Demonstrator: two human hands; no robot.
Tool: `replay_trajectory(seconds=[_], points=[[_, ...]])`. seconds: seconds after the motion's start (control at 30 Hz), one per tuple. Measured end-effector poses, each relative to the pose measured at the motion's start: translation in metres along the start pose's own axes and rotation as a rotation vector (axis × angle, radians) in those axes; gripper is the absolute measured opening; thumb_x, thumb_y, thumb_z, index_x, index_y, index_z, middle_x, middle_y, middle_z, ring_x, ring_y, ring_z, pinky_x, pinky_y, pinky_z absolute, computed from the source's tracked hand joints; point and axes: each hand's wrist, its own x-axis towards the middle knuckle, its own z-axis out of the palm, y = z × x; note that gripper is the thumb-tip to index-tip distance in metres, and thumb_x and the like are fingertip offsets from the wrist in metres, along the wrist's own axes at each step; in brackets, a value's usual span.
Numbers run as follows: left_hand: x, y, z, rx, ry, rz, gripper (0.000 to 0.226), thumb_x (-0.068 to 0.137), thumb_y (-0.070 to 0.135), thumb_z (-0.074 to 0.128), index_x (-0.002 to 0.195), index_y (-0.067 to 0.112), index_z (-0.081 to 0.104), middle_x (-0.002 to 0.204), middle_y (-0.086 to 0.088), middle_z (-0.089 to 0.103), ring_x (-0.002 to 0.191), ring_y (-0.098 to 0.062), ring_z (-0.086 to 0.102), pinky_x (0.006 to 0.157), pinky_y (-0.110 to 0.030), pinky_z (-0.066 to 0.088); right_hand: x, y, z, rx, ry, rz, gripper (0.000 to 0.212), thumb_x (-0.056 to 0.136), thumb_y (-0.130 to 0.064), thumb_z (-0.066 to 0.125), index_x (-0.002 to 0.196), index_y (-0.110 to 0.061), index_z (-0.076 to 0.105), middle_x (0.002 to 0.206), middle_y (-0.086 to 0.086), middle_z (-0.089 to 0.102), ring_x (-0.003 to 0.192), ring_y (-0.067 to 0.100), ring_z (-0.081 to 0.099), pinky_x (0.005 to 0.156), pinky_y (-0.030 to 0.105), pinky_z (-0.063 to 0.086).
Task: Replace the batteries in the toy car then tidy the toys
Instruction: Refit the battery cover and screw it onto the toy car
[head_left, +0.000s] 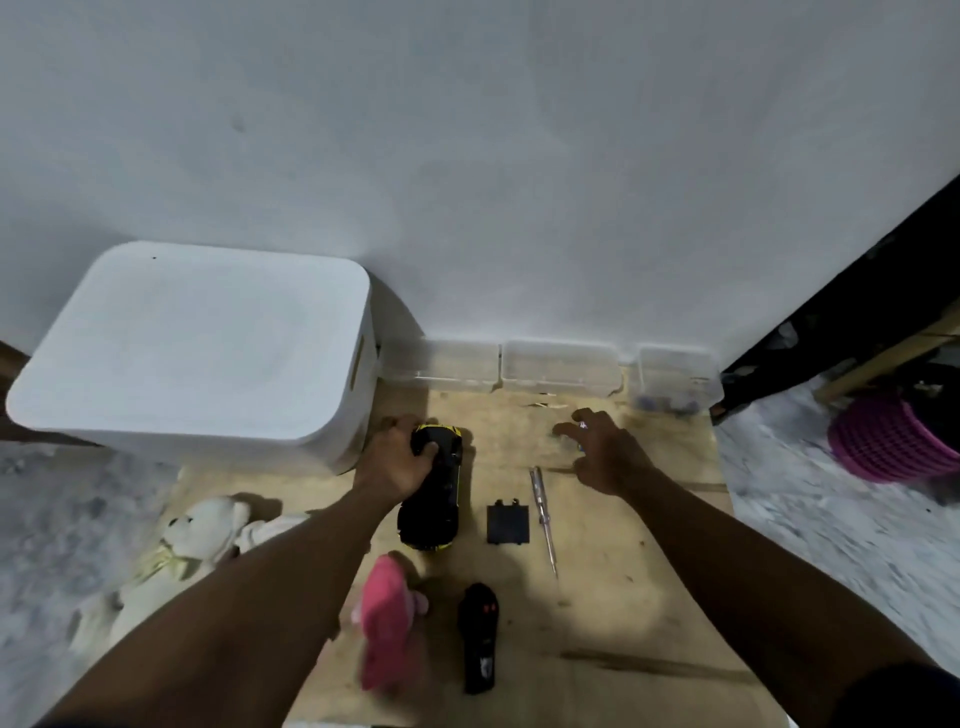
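Note:
A black and yellow toy car (434, 499) lies upside down on the wooden board (613, 613). My left hand (397, 457) grips the car's far end, thumb over its underside. The black battery cover (507, 523) lies loose to the right of the car, and beside it a screwdriver (543, 519). My right hand (597, 452) hovers over the board's far right part with fingers spread and loosely bent; something small shows at its fingertips, too blurred to name. A black remote control (479, 639) lies near me.
A white lidded bin (197, 348) stands at the left against the wall. Three clear plastic boxes (561, 366) line the wall behind the board. A white teddy bear (182, 545) and a pink soft toy (387, 623) lie at the left. A pink basket (888, 441) stands far right.

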Motion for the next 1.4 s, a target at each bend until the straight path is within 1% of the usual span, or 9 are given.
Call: replay_trajectory(seconds=[0.1, 0.2, 0.27, 0.33, 0.47, 0.8, 1.0, 1.17, 1.4], points=[[-0.002, -0.009, 0.003, -0.135, -0.030, -0.083, 0.041, 0.089, 0.039, 0.064, 0.127, 0.024, 0.058, 0.110, -0.005, 0.069, 0.106, -0.029, 0.064, 0.089, -0.033, 0.050, 0.004, -0.004, 0.002, 0.053, 0.052, 0.009, 0.055, 0.074, 0.000, 0.067, 0.127, -0.014, 0.063, 0.125, 0.014, 0.055, 0.112, 0.035, 0.051, 0.075, 0.032, 0.049], [-0.002, -0.012, 0.006, -0.264, -0.058, -0.166, 0.042, 0.090, 0.042, 0.063, 0.127, 0.022, 0.061, 0.109, -0.005, 0.072, 0.105, -0.030, 0.065, 0.088, -0.038, 0.053, 0.006, -0.008, 0.001, 0.040, 0.064, 0.043, 0.048, 0.074, -0.001, 0.069, 0.121, -0.010, 0.063, 0.117, 0.014, 0.056, 0.104, 0.034, 0.051, 0.069, 0.031, 0.044], [-0.002, -0.011, 0.009, -0.363, -0.101, -0.235, 0.043, 0.093, 0.041, 0.061, 0.130, 0.019, 0.061, 0.116, -0.009, 0.068, 0.107, -0.032, 0.063, 0.089, -0.042, 0.055, 0.007, -0.010, 0.000, 0.044, 0.083, 0.076, 0.044, 0.077, -0.005, 0.070, 0.120, -0.010, 0.062, 0.117, 0.013, 0.056, 0.104, 0.033, 0.051, 0.069, 0.030, 0.042], [-0.002, -0.011, 0.011, -0.446, -0.132, -0.290, 0.045, 0.095, 0.040, 0.059, 0.133, 0.018, 0.058, 0.125, -0.010, 0.064, 0.112, -0.033, 0.061, 0.089, -0.045, 0.055, 0.005, -0.010, 0.002, 0.043, 0.105, 0.092, 0.042, 0.079, -0.006, 0.068, 0.121, -0.010, 0.061, 0.118, 0.014, 0.057, 0.104, 0.033, 0.052, 0.069, 0.035, 0.049], [-0.002, -0.010, 0.013, -0.494, -0.145, -0.304, 0.045, 0.098, 0.038, 0.055, 0.136, 0.015, 0.054, 0.130, -0.010, 0.060, 0.116, -0.032, 0.058, 0.095, -0.040, 0.051, 0.000, -0.014, 0.012, 0.016, 0.167, 0.135, 0.041, 0.086, 0.004, 0.057, 0.124, -0.012, 0.058, 0.121, 0.013, 0.054, 0.107, 0.030, 0.052, 0.070, 0.039, 0.057], [-0.002, -0.011, 0.010, -0.525, -0.139, -0.270, 0.047, 0.095, 0.046, 0.056, 0.134, 0.021, 0.052, 0.128, -0.008, 0.061, 0.115, -0.034, 0.059, 0.096, -0.051, 0.051, -0.006, -0.019, 0.024, -0.012, 0.189, 0.195, 0.044, 0.086, -0.006, 0.065, 0.127, -0.013, 0.050, 0.124, 0.013, 0.046, 0.108, 0.030, 0.047, 0.068, 0.038, 0.056], [0.002, -0.006, 0.004, -0.628, -0.119, -0.262, 0.034, 0.097, 0.040, 0.056, 0.123, 0.018, 0.057, 0.110, -0.003, 0.063, 0.110, -0.030, 0.061, 0.099, -0.047, 0.049, -0.002, -0.010, 0.021, 0.084, 0.209, 0.247, 0.050, 0.084, 0.002, 0.068, 0.130, -0.011, 0.055, 0.127, 0.016, 0.049, 0.110, 0.033, 0.052, 0.082, 0.040, 0.055], [0.003, -0.003, -0.002, -0.647, -0.124, -0.264, 0.037, 0.096, 0.042, 0.056, 0.126, 0.019, 0.054, 0.113, -0.002, 0.063, 0.110, -0.029, 0.061, 0.099, -0.048, 0.050, -0.010, -0.014, 0.027, 0.054, 0.275, 0.196, 0.033, 0.086, -0.005, 0.070, 0.117, -0.007, 0.061, 0.119, 0.018, 0.056, 0.104, 0.033, 0.054, 0.069, 0.039, 0.055], [0.004, -0.010, 0.000, -0.594, -0.119, -0.263, 0.040, 0.095, 0.047, 0.054, 0.125, 0.021, 0.052, 0.117, -0.006, 0.066, 0.107, -0.031, 0.063, 0.092, -0.053, 0.053, -0.007, -0.019, 0.036, 0.034, 0.340, 0.238, 0.019, 0.100, -0.023, 0.053, 0.110, -0.009, 0.058, 0.108, 0.012, 0.056, 0.084, 0.024, 0.056, 0.057, 0.035, 0.049]])
